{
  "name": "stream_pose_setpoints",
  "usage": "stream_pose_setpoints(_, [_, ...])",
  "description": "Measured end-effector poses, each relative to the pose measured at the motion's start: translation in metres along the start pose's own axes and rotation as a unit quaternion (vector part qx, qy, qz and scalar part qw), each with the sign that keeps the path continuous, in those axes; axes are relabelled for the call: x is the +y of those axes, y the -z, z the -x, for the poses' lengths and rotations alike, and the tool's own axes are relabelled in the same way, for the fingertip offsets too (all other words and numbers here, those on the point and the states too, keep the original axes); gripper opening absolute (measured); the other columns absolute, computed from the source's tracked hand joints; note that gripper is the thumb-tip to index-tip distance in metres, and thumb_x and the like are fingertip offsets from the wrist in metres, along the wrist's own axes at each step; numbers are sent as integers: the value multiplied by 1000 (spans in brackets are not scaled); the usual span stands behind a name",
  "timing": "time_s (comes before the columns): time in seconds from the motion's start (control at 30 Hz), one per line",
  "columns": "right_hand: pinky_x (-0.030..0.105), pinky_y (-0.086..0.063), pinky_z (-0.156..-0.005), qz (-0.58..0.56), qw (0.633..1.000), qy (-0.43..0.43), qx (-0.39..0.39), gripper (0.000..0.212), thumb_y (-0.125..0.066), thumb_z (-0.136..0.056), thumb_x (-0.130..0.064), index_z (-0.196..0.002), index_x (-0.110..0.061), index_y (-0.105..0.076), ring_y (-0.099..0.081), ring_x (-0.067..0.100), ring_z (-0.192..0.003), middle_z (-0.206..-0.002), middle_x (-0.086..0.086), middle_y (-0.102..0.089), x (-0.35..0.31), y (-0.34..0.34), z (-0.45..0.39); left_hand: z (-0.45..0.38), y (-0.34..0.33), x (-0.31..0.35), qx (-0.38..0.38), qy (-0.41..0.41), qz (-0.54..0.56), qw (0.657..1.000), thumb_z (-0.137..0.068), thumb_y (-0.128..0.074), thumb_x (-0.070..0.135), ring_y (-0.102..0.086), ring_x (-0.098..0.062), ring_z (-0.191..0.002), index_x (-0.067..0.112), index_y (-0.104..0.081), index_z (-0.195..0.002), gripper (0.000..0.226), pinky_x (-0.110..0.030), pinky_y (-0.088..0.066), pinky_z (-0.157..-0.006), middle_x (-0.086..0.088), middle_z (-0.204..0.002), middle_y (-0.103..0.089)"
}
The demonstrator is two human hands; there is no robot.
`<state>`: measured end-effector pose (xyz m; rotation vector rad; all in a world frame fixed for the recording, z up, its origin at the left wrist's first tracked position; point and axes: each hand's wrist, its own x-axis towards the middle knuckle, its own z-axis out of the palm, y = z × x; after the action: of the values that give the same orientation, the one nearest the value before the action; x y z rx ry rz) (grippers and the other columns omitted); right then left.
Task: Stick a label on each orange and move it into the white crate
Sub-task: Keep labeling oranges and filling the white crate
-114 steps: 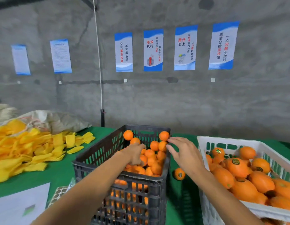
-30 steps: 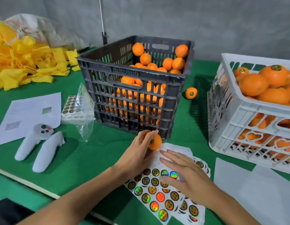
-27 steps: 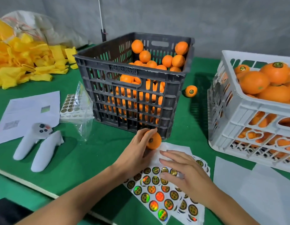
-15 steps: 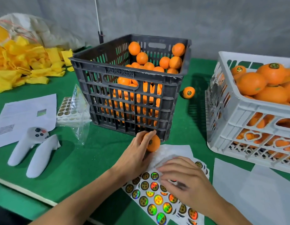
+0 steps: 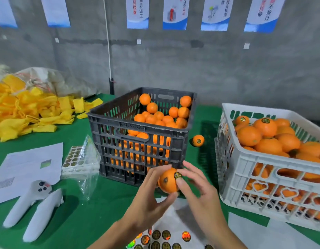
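Observation:
My left hand (image 5: 148, 200) grips a small orange (image 5: 167, 180) in front of the black crate (image 5: 137, 139), which holds several unlabelled oranges. A round dark label (image 5: 177, 175) sits on the held orange's upper right. My right hand (image 5: 198, 193) has its thumb against the orange just below the label, the other fingers spread and loose. A sheet of shiny round labels (image 5: 166, 237) lies under both hands. The white crate (image 5: 274, 169) at the right is full of labelled oranges. One labelled orange (image 5: 198, 140) lies loose on the green table between the crates.
Left of the black crate lie a bagged label sheet (image 5: 78, 159), white papers (image 5: 28, 168) and two white controllers (image 5: 35, 203). A heap of yellow foam nets (image 5: 24, 112) fills the far left. More white sheets (image 5: 274, 230) lie at the front right.
My left hand lifted the orange off the table. My right hand left the label sheet and came up to the orange, which now carries a label. The camera tilted up.

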<state>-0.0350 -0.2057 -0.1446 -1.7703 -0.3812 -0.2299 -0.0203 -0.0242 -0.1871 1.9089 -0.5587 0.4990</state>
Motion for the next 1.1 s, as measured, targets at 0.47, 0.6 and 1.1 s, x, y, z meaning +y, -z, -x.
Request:
stream_pose_setpoints(0.47, [29,-42,-110,333,896,245,161,50,-61,-97,-56,-139,-29,-63,-43,-1,-140,-152,-18,-49,-71,76,-35,-103,-25,82,12,-66,106,992,-87,-83,31,-62,-11,-125,46,-48,-145,69,-25,-57,-96,18,-144,-51])
stream_pose_setpoints(0.6, [21,-44,-105,360,895,177,198,72,-60,-90,-65,-148,-22,-53,-48,-1,-130,-145,-10,-57,-87,103,-58,-161,-53,98,9,-134,72,988,-84,-87,25,-60,-13,-127,42,-49,-145,74,-27,-58,-94,19,-141,-51])
stream_pose_setpoints(1.1, [58,-37,-114,643,722,207,148,68,-40,-99,-68,-148,-23,-53,-42,40,-145,-160,12,-41,-80,148,-176,-306,4,80,-122,9,-367,922,-101,-57,46,-49,-28,-137,18,-44,-147,56,-43,-43,-110,-8,-148,-50])
